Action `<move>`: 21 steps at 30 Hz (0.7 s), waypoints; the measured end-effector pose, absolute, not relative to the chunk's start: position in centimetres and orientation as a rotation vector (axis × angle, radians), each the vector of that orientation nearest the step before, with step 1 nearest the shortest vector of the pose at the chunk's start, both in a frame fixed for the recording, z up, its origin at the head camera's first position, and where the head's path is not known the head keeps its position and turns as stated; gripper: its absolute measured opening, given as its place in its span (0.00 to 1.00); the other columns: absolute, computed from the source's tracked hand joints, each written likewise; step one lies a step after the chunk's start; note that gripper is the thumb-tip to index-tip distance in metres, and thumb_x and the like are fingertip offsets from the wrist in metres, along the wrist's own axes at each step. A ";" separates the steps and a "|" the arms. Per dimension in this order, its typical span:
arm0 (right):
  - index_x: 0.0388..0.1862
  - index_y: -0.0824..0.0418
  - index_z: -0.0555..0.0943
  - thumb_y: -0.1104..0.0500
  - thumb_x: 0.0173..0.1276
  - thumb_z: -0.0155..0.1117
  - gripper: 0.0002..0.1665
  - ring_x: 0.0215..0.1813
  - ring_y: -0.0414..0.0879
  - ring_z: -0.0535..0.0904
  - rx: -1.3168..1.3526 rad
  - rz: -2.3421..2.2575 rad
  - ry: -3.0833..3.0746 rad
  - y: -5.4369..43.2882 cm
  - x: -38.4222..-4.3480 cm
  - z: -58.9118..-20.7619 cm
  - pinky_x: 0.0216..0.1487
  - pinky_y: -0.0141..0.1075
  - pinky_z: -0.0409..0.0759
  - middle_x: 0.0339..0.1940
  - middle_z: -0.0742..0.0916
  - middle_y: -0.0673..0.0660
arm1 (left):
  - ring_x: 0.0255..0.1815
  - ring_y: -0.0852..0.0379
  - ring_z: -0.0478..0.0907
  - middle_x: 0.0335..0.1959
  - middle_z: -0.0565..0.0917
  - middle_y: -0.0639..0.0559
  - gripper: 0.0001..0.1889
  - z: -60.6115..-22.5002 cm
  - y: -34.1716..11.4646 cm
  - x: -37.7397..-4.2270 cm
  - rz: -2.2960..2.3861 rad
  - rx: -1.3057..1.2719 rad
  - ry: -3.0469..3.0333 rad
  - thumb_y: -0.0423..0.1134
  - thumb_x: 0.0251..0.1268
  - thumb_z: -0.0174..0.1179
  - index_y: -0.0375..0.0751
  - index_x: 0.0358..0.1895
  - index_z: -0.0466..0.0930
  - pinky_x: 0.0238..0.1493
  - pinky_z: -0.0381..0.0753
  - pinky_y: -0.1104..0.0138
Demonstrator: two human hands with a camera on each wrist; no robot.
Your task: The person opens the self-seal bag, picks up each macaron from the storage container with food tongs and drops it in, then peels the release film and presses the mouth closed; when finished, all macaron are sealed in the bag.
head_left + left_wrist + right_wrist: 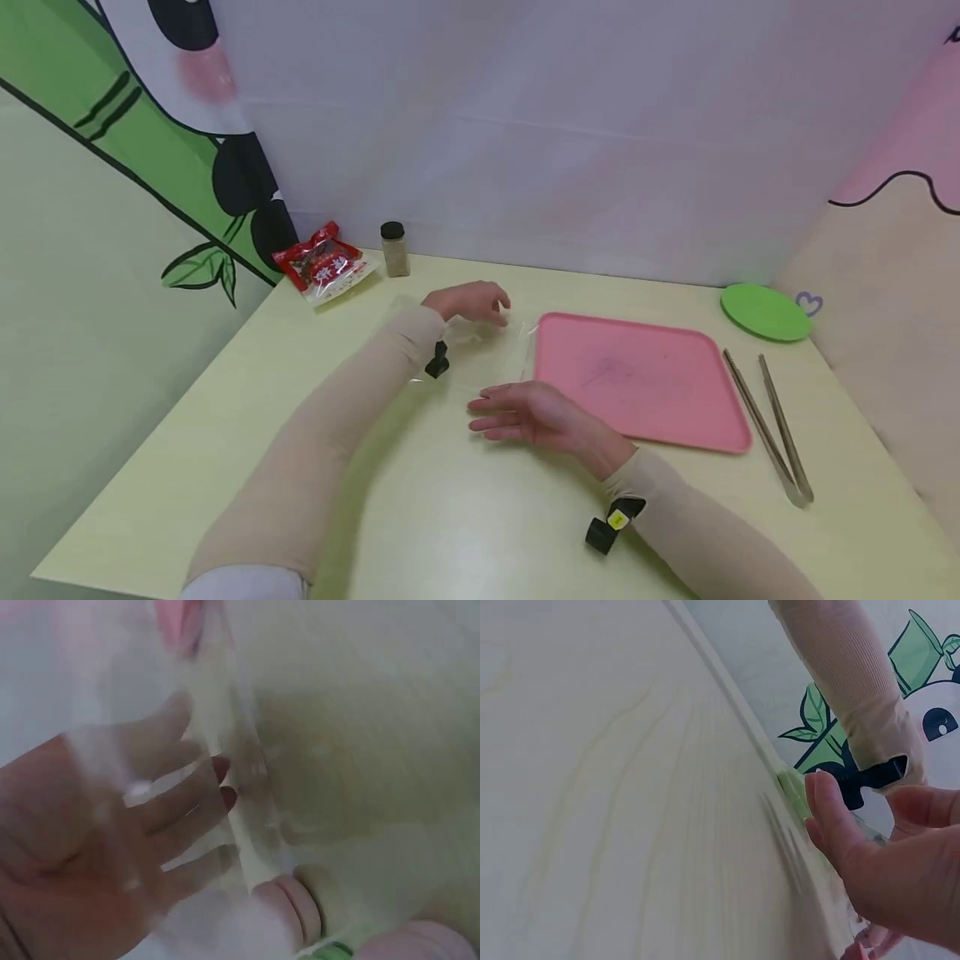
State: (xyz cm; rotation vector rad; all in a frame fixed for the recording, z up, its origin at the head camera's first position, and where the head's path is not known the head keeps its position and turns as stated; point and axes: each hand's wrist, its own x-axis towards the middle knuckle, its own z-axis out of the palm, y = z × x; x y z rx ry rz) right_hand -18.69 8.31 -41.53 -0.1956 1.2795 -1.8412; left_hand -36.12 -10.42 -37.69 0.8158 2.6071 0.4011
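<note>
A clear plastic sheet or bag [491, 354] lies on the table left of the pink tray [637, 375]. Over its far edge is my left hand [472, 302], fingers loosely bent; no grip on the plastic shows. In the left wrist view, the left hand [82, 840] appears hazy behind clear film, fingers spread apart. My right hand [536, 414] is near the tray's near left corner, palm sideways, fingers nearly straight and holding nothing. The right wrist view shows the right hand [885, 862] with extended fingers, beside the left sleeve [855, 697].
To the tray's right lie metal tongs [780, 433], with a green plate [767, 312] behind them. At the back left are a red-and-white food packet [326, 265] and a black-capped jar [394, 250]. Pinkish rounded shapes [289, 911] at the left wrist view's bottom are unclear.
</note>
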 end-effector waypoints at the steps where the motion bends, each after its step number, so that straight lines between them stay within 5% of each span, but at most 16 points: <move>1: 0.73 0.76 0.59 0.64 0.77 0.52 0.31 0.61 0.60 0.80 -0.198 -1.834 1.276 8.2 -18.6 -41.5 0.61 0.47 0.78 0.71 0.73 0.71 | 0.52 0.52 0.78 0.53 0.82 0.45 0.19 -37.8 -10.8 -36.6 0.358 0.806 2.578 0.42 0.71 0.62 0.35 0.59 0.80 0.56 0.76 0.60; 8: 0.74 0.74 0.60 0.63 0.78 0.52 0.31 0.63 0.61 0.79 -0.310 -1.733 1.313 8.6 -19.0 -41.2 0.61 0.49 0.78 0.71 0.73 0.69 | 0.29 0.58 0.70 0.28 0.78 0.53 0.11 -36.6 -14.3 -38.0 0.356 0.712 2.413 0.43 0.72 0.60 0.38 0.36 0.83 0.36 0.71 0.65; 14: 0.71 0.74 0.65 0.60 0.78 0.52 0.28 0.63 0.61 0.78 -0.473 -1.563 1.436 11.0 -20.7 -40.4 0.59 0.50 0.79 0.69 0.76 0.68 | 0.30 0.58 0.73 0.28 0.78 0.51 0.15 -36.3 -17.2 -37.0 0.433 0.541 2.251 0.47 0.76 0.56 0.37 0.38 0.81 0.37 0.77 0.64; 21: 0.57 0.67 0.80 0.51 0.76 0.59 0.22 0.55 0.55 0.84 -0.584 -1.351 1.852 13.5 -23.0 -39.0 0.55 0.45 0.81 0.55 0.86 0.62 | 0.31 0.57 0.80 0.29 0.83 0.49 0.16 -36.6 -20.3 -33.1 0.622 0.406 2.155 0.48 0.76 0.57 0.37 0.37 0.81 0.38 0.84 0.62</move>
